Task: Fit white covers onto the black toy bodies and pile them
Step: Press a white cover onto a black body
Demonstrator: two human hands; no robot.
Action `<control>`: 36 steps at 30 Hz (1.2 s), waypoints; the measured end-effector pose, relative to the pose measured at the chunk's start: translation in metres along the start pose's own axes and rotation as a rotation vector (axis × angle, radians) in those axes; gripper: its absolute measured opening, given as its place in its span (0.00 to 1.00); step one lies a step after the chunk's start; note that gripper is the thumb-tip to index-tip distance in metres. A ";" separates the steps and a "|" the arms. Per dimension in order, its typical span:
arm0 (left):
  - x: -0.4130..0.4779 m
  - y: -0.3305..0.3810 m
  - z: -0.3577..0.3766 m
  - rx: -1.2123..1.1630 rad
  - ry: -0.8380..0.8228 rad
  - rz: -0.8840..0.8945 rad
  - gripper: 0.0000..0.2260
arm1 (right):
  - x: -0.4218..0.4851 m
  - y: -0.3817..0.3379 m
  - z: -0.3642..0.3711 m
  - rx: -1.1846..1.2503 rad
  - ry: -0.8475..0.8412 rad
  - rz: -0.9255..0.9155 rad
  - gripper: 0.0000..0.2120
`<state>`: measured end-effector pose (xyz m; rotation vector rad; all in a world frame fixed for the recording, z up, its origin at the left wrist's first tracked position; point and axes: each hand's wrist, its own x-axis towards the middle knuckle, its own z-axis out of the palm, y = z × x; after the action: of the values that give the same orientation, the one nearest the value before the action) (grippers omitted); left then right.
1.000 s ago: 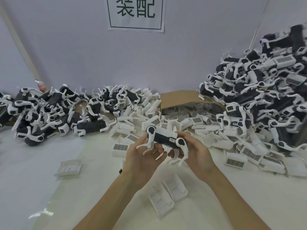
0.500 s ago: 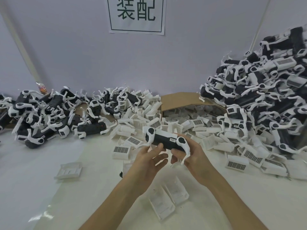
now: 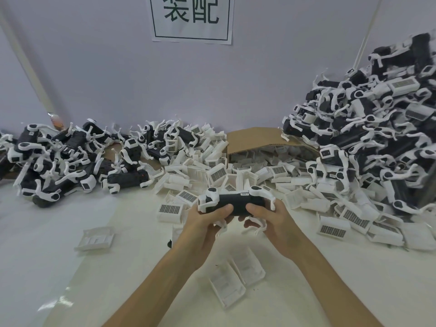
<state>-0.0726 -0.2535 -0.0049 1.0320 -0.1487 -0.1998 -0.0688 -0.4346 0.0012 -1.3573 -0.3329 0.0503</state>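
Note:
A black toy body (image 3: 236, 201) with white legs and joints lies level between both hands above the table's middle. My left hand (image 3: 205, 223) grips its left end, thumb across the black side. Its right end is held by my right hand (image 3: 271, 220), the white legs sticking out under the fingers. Loose white covers (image 3: 221, 172) with grid labels are heaped just behind the hands. Two more white covers (image 3: 238, 276) lie on the table below my wrists. A tall pile of black-and-white toys (image 3: 377, 128) rises at the right.
A lower heap of toy bodies (image 3: 61, 159) spreads along the back left. An open cardboard box (image 3: 254, 138) full of covers lies on its side at the back. One single cover (image 3: 95, 238) rests at the left. A paper sign (image 3: 192, 17) hangs on the wall.
The toy has been turned from a tilt to level, its black side toward me. My left hand has closed around its left end; both thumbs now press on the body.

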 end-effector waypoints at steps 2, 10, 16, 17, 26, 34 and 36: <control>-0.002 0.002 0.002 0.027 0.033 0.005 0.29 | 0.000 0.000 0.000 -0.048 0.006 -0.021 0.14; -0.004 -0.001 0.002 0.129 0.122 0.039 0.26 | -0.003 -0.001 0.001 -0.290 0.073 -0.103 0.16; 0.001 0.004 0.000 0.130 0.231 0.061 0.25 | 0.000 -0.021 -0.014 -0.310 -0.014 0.044 0.16; 0.002 0.006 0.000 0.161 0.274 0.094 0.24 | 0.001 -0.026 -0.019 -0.300 -0.017 0.066 0.15; 0.005 0.021 -0.014 0.041 0.432 0.269 0.03 | 0.046 -0.174 -0.086 0.093 0.466 -0.136 0.20; 0.009 0.017 -0.010 0.093 0.399 0.222 0.07 | 0.094 -0.211 -0.099 -0.378 0.606 -0.132 0.20; 0.008 0.013 -0.010 0.158 0.407 0.252 0.05 | 0.075 -0.148 -0.076 -0.443 0.521 -0.105 0.19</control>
<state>-0.0610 -0.2406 0.0019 1.1793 0.0772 0.2556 -0.0008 -0.5225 0.1464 -1.7258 0.0320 -0.4824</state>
